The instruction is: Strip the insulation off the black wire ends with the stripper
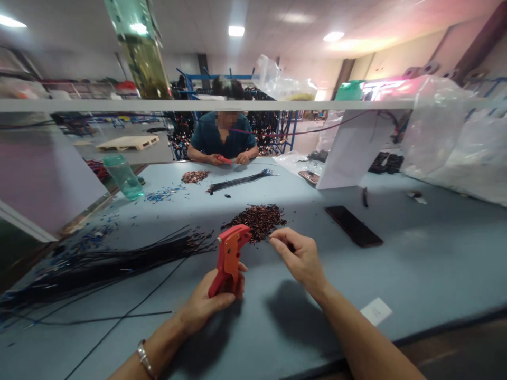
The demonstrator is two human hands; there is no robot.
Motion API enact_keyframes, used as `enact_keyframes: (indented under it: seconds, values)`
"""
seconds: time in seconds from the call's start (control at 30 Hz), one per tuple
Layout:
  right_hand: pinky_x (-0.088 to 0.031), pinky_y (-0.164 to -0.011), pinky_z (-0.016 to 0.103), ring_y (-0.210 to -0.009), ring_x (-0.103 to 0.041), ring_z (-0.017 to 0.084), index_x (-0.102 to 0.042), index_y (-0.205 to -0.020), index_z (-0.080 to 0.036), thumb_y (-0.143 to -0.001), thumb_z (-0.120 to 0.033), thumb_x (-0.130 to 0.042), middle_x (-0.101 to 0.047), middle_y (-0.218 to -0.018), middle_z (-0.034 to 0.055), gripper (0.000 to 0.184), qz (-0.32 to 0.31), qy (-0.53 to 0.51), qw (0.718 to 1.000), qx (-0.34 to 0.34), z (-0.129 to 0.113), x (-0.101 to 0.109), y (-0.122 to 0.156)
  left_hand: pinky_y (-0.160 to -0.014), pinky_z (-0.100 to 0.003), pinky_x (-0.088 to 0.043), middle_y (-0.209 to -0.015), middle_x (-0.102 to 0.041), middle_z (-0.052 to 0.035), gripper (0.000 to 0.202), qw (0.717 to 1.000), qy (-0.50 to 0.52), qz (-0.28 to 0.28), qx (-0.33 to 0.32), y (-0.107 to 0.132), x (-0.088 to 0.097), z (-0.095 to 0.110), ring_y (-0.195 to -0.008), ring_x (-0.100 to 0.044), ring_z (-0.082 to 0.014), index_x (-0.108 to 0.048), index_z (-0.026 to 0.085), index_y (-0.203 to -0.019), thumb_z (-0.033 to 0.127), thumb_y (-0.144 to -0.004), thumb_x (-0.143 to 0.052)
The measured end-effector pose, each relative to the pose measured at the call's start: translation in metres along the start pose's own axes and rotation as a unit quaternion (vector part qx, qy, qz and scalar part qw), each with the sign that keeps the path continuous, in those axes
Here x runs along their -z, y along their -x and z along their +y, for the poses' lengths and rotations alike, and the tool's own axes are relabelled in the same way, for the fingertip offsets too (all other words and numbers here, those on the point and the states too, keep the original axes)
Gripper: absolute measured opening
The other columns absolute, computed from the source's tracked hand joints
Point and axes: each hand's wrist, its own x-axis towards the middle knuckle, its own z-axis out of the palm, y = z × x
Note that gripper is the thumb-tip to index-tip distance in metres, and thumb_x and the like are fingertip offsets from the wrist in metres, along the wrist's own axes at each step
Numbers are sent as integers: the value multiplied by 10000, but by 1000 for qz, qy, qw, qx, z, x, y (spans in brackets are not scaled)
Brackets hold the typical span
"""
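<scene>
My left hand (212, 301) is wrapped round the handles of an orange crimping tool (229, 256), its head pointing up and right. Just to the right, my right hand (299, 256) is closed in a pinch on a small dark piece, too small to name, held close to the tool's jaws. Directly behind both hands lies a heap of small dark reddish terminals (257, 219). A bundle of thin black wires (106, 261) fans out across the blue-grey table (415, 258) to the left of the tool.
A black phone (354, 226) lies right of the heap. Across the table a person in a dark teal shirt (222, 138) works with a red tool, a smaller terminal pile (195, 176) and wire bundle (237, 182) in front. A green bottle (123, 177) stands at left. Plastic bags (455, 132) fill the right.
</scene>
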Motion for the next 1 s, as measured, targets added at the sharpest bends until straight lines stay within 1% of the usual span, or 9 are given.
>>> enact_keyframes:
  seconds: [0.2,0.33,0.43,0.5,0.57,0.6,0.7,0.8,1.0]
  values:
    - [-329,-478,213,-508,-379,95,-623,-805,-170,-858,-349,-566,-475,-600,-44,195,180,21,983,-28,-3,49,-38,-746,-318,-408,-901,-603,-44,443,999,25,15,17,0,8,0,-801,-534,-183,-586,202,-1175,369,-779,-689]
    - [-368,-525,227,-508,-443,105,-667,-821,-182,-859,-311,-574,-532,-595,-32,164,283,270,909,144,-43,91,-58,-763,-332,-408,-917,-605,-49,451,999,28,18,24,-1,10,-1,-821,-539,-197,-569,204,-1203,340,-784,-667]
    - [-399,-590,247,-571,-516,123,-686,-861,-194,-870,-264,-555,-602,-658,8,149,281,352,858,247,-58,89,-61,-745,-335,-409,-900,-604,-51,436,999,30,21,23,-2,7,1,-796,-533,-195,-588,185,-1164,324,-760,-672]
    - [-394,-610,258,-581,-522,126,-689,-801,-211,-836,-255,-579,-600,-627,6,124,176,304,907,232,-49,70,-58,-726,-332,-410,-879,-600,-48,429,999,30,20,21,-3,5,3,-775,-526,-190,-600,175,-1138,317,-740,-678]
    - [-406,-649,261,-599,-541,125,-666,-697,-217,-762,-281,-663,-614,-609,-1,91,12,153,982,111,-29,45,-57,-720,-332,-412,-866,-595,-44,440,999,30,22,16,-3,3,4,-769,-522,-187,-599,173,-1134,314,-727,-684]
    - [-413,-629,256,-564,-537,119,-644,-651,-214,-729,-310,-693,-605,-576,-11,133,-11,121,989,83,-18,35,-59,-723,-334,-413,-867,-594,-44,445,999,30,24,14,-3,3,5,-771,-522,-187,-597,172,-1137,314,-724,-685]
    - [-407,-513,237,-473,-504,113,-582,-633,-202,-788,-430,-608,-556,-498,-21,277,25,57,998,25,7,24,-72,-716,-333,-406,-861,-594,-46,448,999,32,22,10,-3,3,4,-763,-516,-183,-591,166,-1139,318,-727,-678]
    - [-399,-461,224,-427,-461,96,-525,-691,-201,-814,-513,-518,-524,-513,-34,335,108,4,994,-23,15,42,-90,-709,-333,-399,-854,-595,-48,439,999,37,16,9,-3,5,2,-753,-513,-181,-591,160,-1139,311,-734,-667]
    - [-354,-463,222,-475,-433,92,-538,-773,-195,-786,-430,-586,-524,-617,-38,240,263,-13,964,-23,-13,82,-91,-709,-330,-404,-859,-598,-50,439,999,51,16,11,-4,6,-1,-747,-523,-176,-591,156,-1136,290,-725,-671]
